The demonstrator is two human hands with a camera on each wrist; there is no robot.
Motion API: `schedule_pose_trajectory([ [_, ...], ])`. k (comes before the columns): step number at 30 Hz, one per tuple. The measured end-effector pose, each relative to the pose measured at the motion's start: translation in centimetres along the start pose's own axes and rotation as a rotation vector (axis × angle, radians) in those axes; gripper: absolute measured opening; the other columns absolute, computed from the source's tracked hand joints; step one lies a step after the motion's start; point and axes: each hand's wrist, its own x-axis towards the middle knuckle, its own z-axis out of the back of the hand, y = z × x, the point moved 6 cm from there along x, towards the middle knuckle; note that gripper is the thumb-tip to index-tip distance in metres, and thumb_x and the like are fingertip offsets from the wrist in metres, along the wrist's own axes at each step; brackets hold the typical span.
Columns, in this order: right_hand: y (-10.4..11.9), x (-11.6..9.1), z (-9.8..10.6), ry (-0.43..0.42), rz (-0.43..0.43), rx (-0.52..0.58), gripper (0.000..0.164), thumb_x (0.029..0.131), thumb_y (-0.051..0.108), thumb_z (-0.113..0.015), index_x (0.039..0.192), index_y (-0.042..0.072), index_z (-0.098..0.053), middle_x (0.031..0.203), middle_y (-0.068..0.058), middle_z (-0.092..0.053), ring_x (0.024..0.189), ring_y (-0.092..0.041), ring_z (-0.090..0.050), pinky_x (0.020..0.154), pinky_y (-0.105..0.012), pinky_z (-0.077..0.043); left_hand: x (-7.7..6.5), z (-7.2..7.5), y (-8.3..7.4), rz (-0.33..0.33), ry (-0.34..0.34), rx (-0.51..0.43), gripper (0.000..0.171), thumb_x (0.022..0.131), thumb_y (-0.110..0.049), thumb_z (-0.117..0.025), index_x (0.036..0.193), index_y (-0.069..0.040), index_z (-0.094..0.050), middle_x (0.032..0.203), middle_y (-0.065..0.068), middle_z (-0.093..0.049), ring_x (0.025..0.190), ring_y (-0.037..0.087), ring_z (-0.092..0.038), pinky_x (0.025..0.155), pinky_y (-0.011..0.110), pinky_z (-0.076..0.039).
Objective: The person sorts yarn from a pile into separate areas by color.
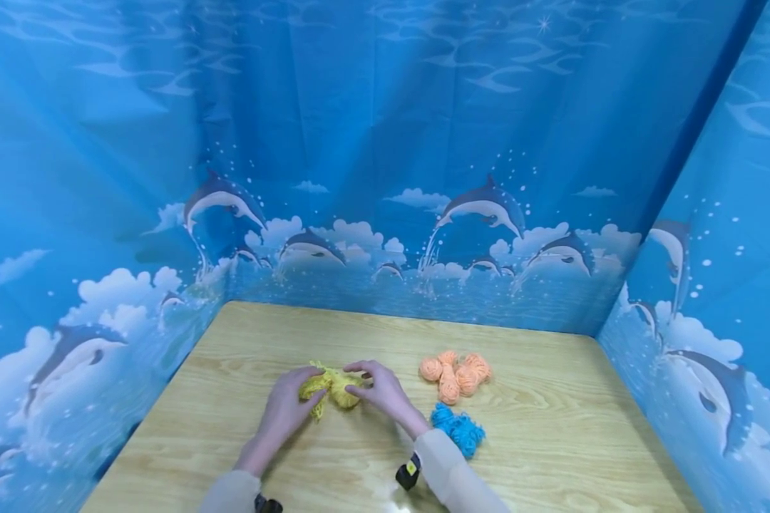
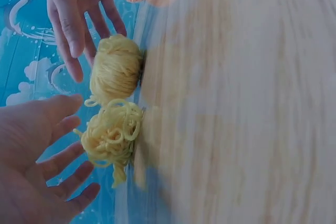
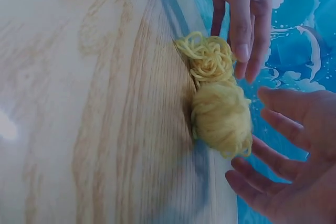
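Observation:
Two bundles of yellow yarn lie side by side on the wooden table. The left one is a loose, looped tangle (image 2: 111, 132); the right one is a smoother wound ball (image 3: 221, 119). My left hand (image 1: 289, 400) is beside the tangle, thumb and fingers spread around its near side. On the other side, my right hand (image 1: 386, 393) has its fingers spread at the edge of the wound ball. In both wrist views the fingers are relaxed and apart, with fingertips close to the yarn. A few loose strands trail from the tangle toward the table.
Several peach yarn balls (image 1: 467, 376) sit in a cluster right of my right hand. A blue yarn bundle (image 1: 458, 429) lies nearer me, close to the right forearm. The wooden table (image 1: 552, 399) is bordered by a blue dolphin-print curtain (image 1: 372, 142) at the back and sides.

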Motion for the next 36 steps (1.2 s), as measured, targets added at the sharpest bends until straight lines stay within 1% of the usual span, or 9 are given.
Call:
schedule_pose_trajectory([
  [5, 0.2, 0.3, -0.5, 0.021, 0.020, 0.000, 0.043, 0.090, 0.013, -0.077, 0.132, 0.011, -0.065, 0.125, -0.011, -0.069, 0.110, -0.030, -0.065, 0.094, -0.044, -0.056, 0.3, -0.9, -0.4, -0.006, 0.049, 0.015, 0.043, 0.085, -0.023, -0.081, 0.125, -0.010, -0.070, 0.138, 0.018, -0.061, 0.130, 0.043, -0.051, 0.111, 0.066, -0.036],
  [10, 0.3, 0.5, -0.6, 0.030, 0.020, 0.023, 0.052, 0.088, 0.007, -0.076, 0.137, 0.012, -0.061, 0.125, -0.017, -0.068, 0.107, -0.032, -0.067, 0.092, -0.046, -0.058, 0.4, -1.5, -0.5, -0.039, 0.036, 0.033, 0.040, 0.082, -0.021, -0.084, 0.120, -0.012, -0.073, 0.134, 0.017, -0.063, 0.128, 0.044, -0.052, 0.109, 0.065, -0.039],
  [13, 0.4, 0.4, -0.6, 0.031, 0.030, 0.029, 0.050, 0.091, 0.007, -0.074, 0.138, 0.013, -0.060, 0.124, -0.018, -0.068, 0.105, -0.033, -0.068, 0.091, -0.045, -0.059, 0.5, -1.7, -0.6, -0.054, 0.024, 0.054, 0.040, 0.081, -0.021, -0.085, 0.118, -0.011, -0.073, 0.132, 0.018, -0.064, 0.126, 0.043, -0.053, 0.108, 0.063, -0.040],
  [18, 0.6, 0.4, -0.5, 0.024, 0.062, 0.081, 0.044, 0.093, 0.005, -0.070, 0.136, 0.006, -0.060, 0.123, -0.022, -0.068, 0.107, -0.037, -0.068, 0.092, -0.047, -0.058, 0.6, -1.7, -0.7, -0.046, 0.011, 0.070, 0.039, 0.080, -0.022, -0.086, 0.115, -0.010, -0.074, 0.131, 0.019, -0.064, 0.126, 0.042, -0.051, 0.109, 0.061, -0.040],
  [20, 0.6, 0.3, -0.4, 0.022, 0.059, 0.109, 0.042, 0.094, 0.004, -0.069, 0.135, 0.003, -0.060, 0.124, -0.022, -0.067, 0.108, -0.038, -0.067, 0.093, -0.047, -0.058, 0.7, -1.7, -0.7, -0.038, 0.009, 0.078, 0.038, 0.080, -0.022, -0.086, 0.114, -0.010, -0.074, 0.131, 0.019, -0.064, 0.127, 0.042, -0.050, 0.110, 0.061, -0.039],
  [23, 0.4, 0.3, -0.4, 0.016, 0.037, 0.130, 0.038, 0.095, 0.004, -0.068, 0.132, 0.002, -0.061, 0.124, -0.021, -0.067, 0.108, -0.037, -0.068, 0.093, -0.044, -0.058, 0.7, -1.7, -0.8, -0.026, 0.003, 0.094, 0.036, 0.081, -0.023, -0.085, 0.113, -0.010, -0.074, 0.131, 0.019, -0.063, 0.128, 0.042, -0.049, 0.110, 0.061, -0.038],
  [28, 0.0, 0.2, -0.4, 0.010, 0.025, 0.130, 0.035, 0.093, 0.002, -0.069, 0.128, 0.001, -0.063, 0.122, -0.021, -0.068, 0.106, -0.038, -0.069, 0.090, -0.038, -0.060, 0.8, -1.7, -1.3, -0.042, -0.010, 0.109, 0.037, 0.082, -0.029, -0.084, 0.112, -0.009, -0.075, 0.131, 0.020, -0.064, 0.127, 0.043, -0.050, 0.110, 0.062, -0.037],
  [31, 0.0, 0.2, -0.4, 0.008, 0.040, 0.122, 0.036, 0.092, 0.001, -0.070, 0.127, 0.001, -0.063, 0.120, -0.022, -0.068, 0.105, -0.038, -0.069, 0.089, -0.037, -0.060, 0.8, -1.9, -1.7, -0.061, -0.003, 0.129, 0.043, 0.079, -0.034, -0.085, 0.113, -0.009, -0.075, 0.130, 0.019, -0.065, 0.127, 0.044, -0.051, 0.107, 0.064, -0.039],
  [36, 0.0, 0.0, -0.2, 0.008, 0.052, 0.101, 0.032, 0.094, 0.003, -0.068, 0.126, 0.002, -0.065, 0.120, -0.020, -0.069, 0.104, -0.036, -0.070, 0.088, -0.036, -0.060, 0.8, -2.2, -1.9, -0.046, 0.014, 0.159, 0.047, 0.075, -0.034, -0.089, 0.112, -0.011, -0.074, 0.130, 0.018, -0.065, 0.128, 0.043, -0.050, 0.106, 0.065, -0.041],
])
